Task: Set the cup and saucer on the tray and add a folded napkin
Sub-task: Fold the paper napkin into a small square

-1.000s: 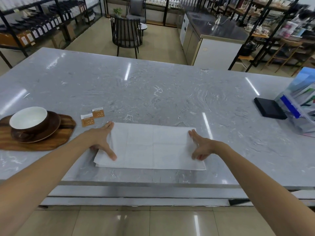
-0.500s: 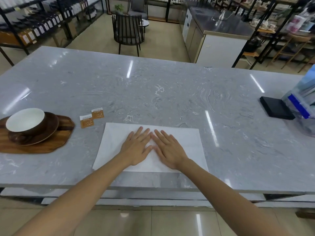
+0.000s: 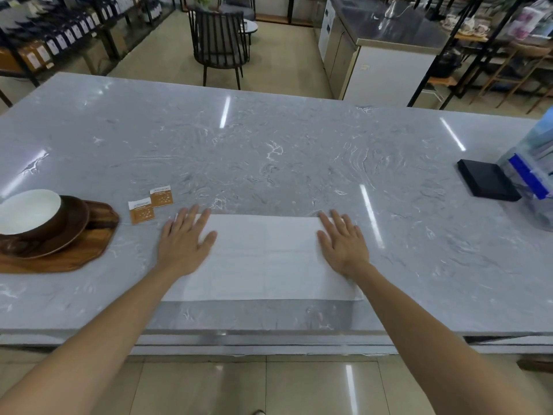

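Lying flat on the grey bench (image 3: 269,151), near its front edge, is a white napkin (image 3: 263,259). The left hand (image 3: 184,245) presses down on the napkin's left end, and the right hand (image 3: 344,245) presses down on its right end. Both hands have their fingers (image 3: 191,215) open and spread out, palms down, not gripping anything. Off to the left sits a wooden tray (image 3: 74,256). A brown saucer (image 3: 71,226) is on the tray, and a cup (image 3: 28,212) with a white inside sits on the saucer. Two small brown packets (image 3: 151,206) lie on the bench between the tray and the napkin. A black box (image 3: 486,182) rests far off on the right.
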